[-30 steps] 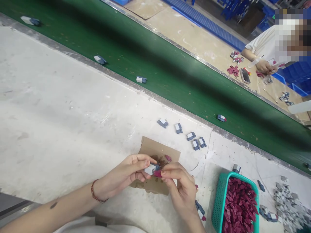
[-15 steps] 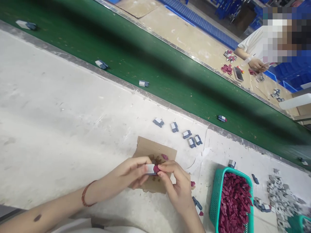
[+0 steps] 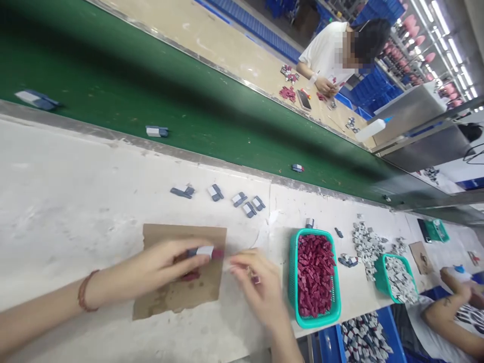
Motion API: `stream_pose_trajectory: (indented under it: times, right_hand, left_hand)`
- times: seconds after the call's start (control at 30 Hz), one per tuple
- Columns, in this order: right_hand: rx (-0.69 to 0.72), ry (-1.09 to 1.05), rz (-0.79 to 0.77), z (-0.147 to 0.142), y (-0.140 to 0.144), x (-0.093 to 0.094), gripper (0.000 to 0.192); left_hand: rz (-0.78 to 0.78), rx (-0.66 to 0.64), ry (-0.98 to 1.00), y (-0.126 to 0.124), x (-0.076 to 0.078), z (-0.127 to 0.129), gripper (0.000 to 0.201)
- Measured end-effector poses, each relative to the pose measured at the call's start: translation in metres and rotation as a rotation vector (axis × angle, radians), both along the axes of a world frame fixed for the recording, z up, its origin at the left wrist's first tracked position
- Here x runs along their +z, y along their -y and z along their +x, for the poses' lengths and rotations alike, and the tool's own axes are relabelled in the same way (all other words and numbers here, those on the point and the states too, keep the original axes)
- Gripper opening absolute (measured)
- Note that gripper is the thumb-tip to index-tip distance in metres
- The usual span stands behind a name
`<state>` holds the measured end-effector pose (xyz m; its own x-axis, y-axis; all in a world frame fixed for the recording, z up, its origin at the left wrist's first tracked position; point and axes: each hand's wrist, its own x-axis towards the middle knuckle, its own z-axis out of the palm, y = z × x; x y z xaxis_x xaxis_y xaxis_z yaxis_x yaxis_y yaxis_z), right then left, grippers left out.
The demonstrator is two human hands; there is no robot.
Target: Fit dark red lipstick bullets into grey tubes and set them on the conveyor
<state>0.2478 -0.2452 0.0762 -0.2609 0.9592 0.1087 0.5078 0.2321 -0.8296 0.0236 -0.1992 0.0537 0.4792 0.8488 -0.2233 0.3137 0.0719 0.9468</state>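
My left hand (image 3: 177,264) is closed around a small white and dark-blue plastic part (image 3: 205,251) with a maroon piece (image 3: 217,253) at its right end. Below it lies a brown cardboard sheet (image 3: 185,297), where a loose maroon piece (image 3: 192,275) shows by the fingers. My right hand (image 3: 257,282) is off the part, right of the cardboard, with bent and blurred fingers. Something small and maroon shows between those fingers; I cannot tell whether it is held or lies behind them.
Several blue-and-white parts (image 3: 239,199) lie beyond the cardboard. A green basket (image 3: 293,282) of maroon pieces stands right, near a white-piece pile (image 3: 366,244). Across the back runs a green conveyor (image 3: 227,121) carrying parts. One person (image 3: 325,55) sits opposite, another (image 3: 446,307) at right.
My right hand has come away from the maroon end of the part and moved right. My left hand still holds the part. The view has swung right.
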Motion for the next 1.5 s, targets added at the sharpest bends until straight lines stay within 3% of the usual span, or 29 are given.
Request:
stream_pose_trajectory:
  times: [0.07, 0.13, 0.27, 0.4, 0.5, 0.63, 0.8, 0.93, 1.03, 1.17, 1.3, 1.4, 1.5]
  right_hand:
    - [-0.253, 0.157, 0.051, 0.040, 0.002, 0.007, 0.018]
    - [-0.451, 0.351, 0.061, 0.082, 0.005, 0.010, 0.019]
    - [-0.438, 0.539, -0.146, 0.139, 0.009, 0.003, 0.024]
    - [-0.399, 0.547, -0.218, 0.143, 0.007, -0.007, 0.027]
    - [-0.408, 0.579, -0.219, 0.140, 0.003, -0.010, 0.029]
    - [-0.392, 0.550, -0.198, 0.150, -0.001, -0.012, 0.025]
    - [-0.461, 0.424, -0.276, 0.157, -0.003, -0.014, 0.029]
    - [-0.660, 0.244, -0.212, 0.139, -0.003, -0.005, 0.039]
    - [-0.723, 0.047, -0.218, 0.110, -0.007, 0.002, 0.036]
    - [-0.576, -0.211, -0.256, 0.057, -0.020, -0.001, 0.030]
    - [-0.427, -0.342, -0.361, 0.009, -0.030, -0.019, 0.037]
    - [-0.361, -0.317, -0.391, -0.019, -0.031, -0.034, 0.041]
    - [-0.245, -0.165, -0.284, -0.038, -0.027, -0.043, 0.037]
  left_hand:
    - [0.086, -0.055, -0.096, -0.026, -0.001, -0.001, 0.037]
    - [0.220, -0.027, -0.215, -0.059, 0.000, -0.003, 0.045]
    - [0.444, 0.110, -0.499, -0.133, -0.004, -0.001, 0.051]
    - [0.529, 0.144, -0.576, -0.189, -0.025, 0.004, 0.050]
    - [0.640, 0.158, -0.582, -0.206, -0.044, -0.003, 0.052]
    - [0.709, 0.246, -0.633, -0.204, -0.059, -0.036, 0.052]
    - [0.690, 0.302, -0.732, -0.189, -0.061, -0.076, 0.049]
    - [0.662, 0.238, -0.695, -0.181, -0.057, -0.082, 0.047]
    - [0.584, 0.259, -0.513, -0.182, -0.051, -0.070, 0.047]
    - [0.465, 0.331, -0.306, -0.189, -0.045, -0.044, 0.030]
    - [0.371, 0.438, -0.146, -0.184, -0.042, -0.027, 0.022]
    - [0.240, 0.520, 0.010, -0.163, -0.037, -0.030, 0.027]
    - [0.076, 0.556, 0.172, -0.129, -0.027, -0.043, 0.026]
